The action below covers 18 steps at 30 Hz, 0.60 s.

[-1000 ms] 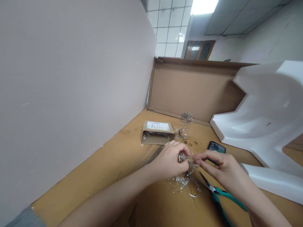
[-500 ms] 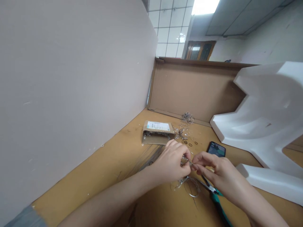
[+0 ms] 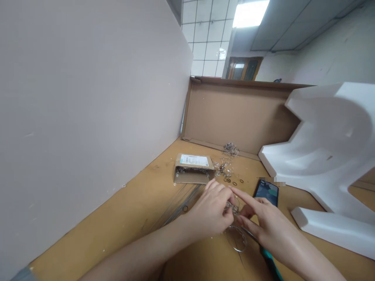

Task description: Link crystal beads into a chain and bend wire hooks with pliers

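My left hand (image 3: 211, 210) and my right hand (image 3: 260, 222) meet over the wooden table (image 3: 125, 218), both pinching a small tangle of thin metal wire rings (image 3: 233, 208). A larger loop of wire (image 3: 236, 238) hangs or lies just below the fingers. My right index finger stretches out over the tangle. Green-handled pliers (image 3: 271, 263) lie on the table under my right wrist, mostly hidden.
A small open cardboard box (image 3: 193, 168) holds more wire pieces. Loose rings (image 3: 227, 166) are scattered behind it. A phone (image 3: 266, 192) lies to the right. White foam blocks (image 3: 322, 164), a cardboard panel (image 3: 240, 113) and a white wall board (image 3: 88, 97) enclose the space.
Both hands have dropped a little toward the table and closed in on the wire tangle. My right hand now covers more of the pliers. The camera has tilted slightly.
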Motion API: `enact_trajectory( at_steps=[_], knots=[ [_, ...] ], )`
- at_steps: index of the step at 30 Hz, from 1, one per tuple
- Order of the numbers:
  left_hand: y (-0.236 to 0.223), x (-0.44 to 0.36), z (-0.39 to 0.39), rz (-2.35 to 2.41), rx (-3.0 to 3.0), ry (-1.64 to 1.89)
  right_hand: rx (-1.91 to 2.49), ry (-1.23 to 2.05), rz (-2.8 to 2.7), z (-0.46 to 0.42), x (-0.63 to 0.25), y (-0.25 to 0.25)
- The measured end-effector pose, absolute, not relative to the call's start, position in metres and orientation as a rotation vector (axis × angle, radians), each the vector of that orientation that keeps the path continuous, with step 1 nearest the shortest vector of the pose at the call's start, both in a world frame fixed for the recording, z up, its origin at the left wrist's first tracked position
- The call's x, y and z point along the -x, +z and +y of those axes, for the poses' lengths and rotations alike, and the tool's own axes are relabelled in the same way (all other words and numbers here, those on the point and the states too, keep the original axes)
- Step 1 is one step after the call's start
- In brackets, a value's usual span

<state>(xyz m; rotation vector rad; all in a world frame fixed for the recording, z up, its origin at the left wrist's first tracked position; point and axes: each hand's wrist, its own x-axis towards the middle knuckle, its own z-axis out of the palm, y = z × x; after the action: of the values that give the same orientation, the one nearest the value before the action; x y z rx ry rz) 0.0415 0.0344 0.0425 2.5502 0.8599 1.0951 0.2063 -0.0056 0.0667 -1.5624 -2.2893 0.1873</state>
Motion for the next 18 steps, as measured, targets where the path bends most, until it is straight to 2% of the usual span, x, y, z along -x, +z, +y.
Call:
enact_trajectory(
  at_steps=[10, 14, 18],
  knots=[
    [0.042, -0.046, 0.026, 0.848, -2.58, 1.149, 1.615, -0.039, -2.188, -0.003, -0.202, 0.062],
    [0.043, -0.046, 0.028, 0.849, -2.545, 1.178, 1.605, 0.061, -2.076, -0.007, -0.204, 0.071],
    [0.046, -0.044, 0.032, 0.804, -2.502, 1.228, 1.521, 0.352, -1.999, -0.009, -0.213, 0.08]
  ],
)
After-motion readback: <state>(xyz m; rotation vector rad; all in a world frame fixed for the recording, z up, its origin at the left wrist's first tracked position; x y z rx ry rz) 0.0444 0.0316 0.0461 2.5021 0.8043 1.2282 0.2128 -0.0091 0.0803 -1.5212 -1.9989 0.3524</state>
